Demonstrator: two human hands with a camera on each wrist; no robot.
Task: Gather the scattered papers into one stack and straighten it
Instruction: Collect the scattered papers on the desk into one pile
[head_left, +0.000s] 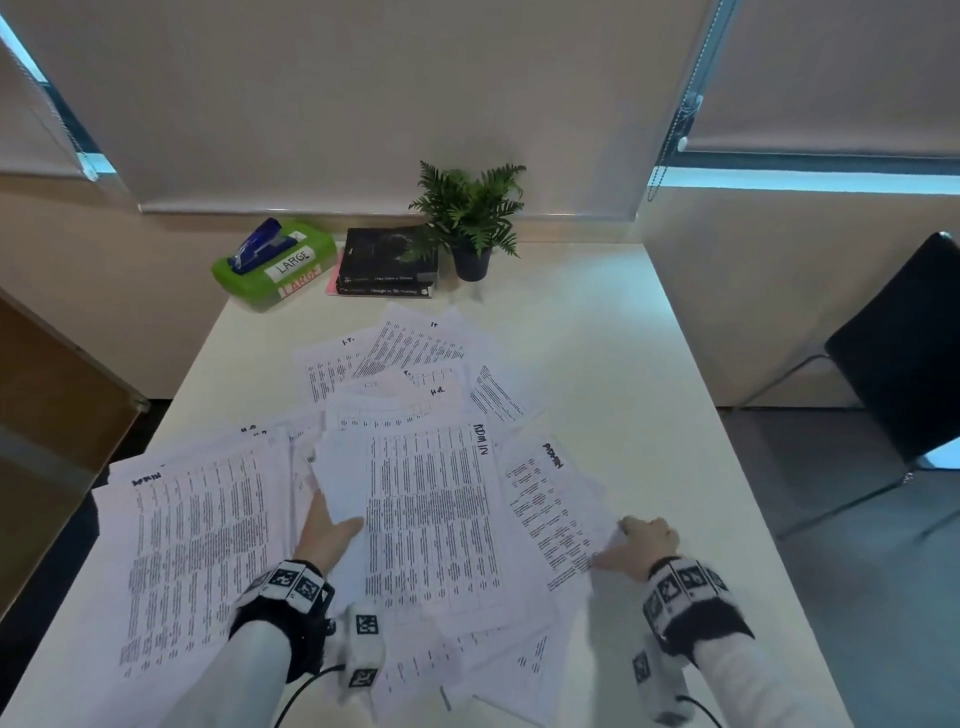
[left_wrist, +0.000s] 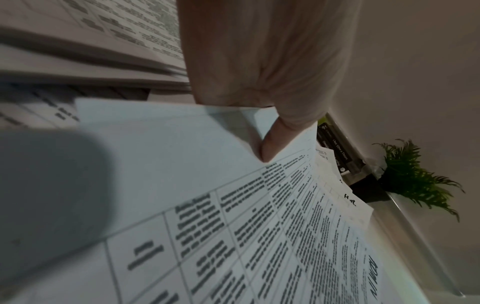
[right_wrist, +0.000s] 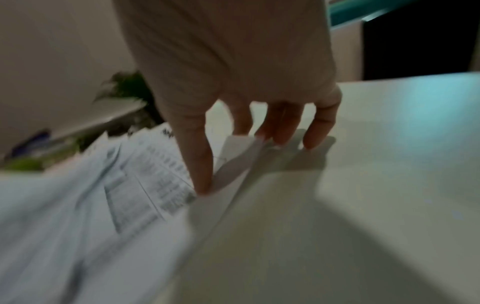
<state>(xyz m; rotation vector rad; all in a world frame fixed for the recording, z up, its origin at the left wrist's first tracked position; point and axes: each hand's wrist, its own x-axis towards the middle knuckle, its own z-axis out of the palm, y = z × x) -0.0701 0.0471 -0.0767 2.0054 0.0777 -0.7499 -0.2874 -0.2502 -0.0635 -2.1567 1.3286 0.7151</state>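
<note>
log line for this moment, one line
left hand: pinching centre sheet | right hand: pinching right sheet at its edge | papers: scattered, unstacked

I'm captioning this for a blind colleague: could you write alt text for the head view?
Two hands work at printed papers scattered on a white table: the left hand grips a sheet's edge, the right hand pulls at another. Behind stand a potted plant, black books and a green box.
</note>
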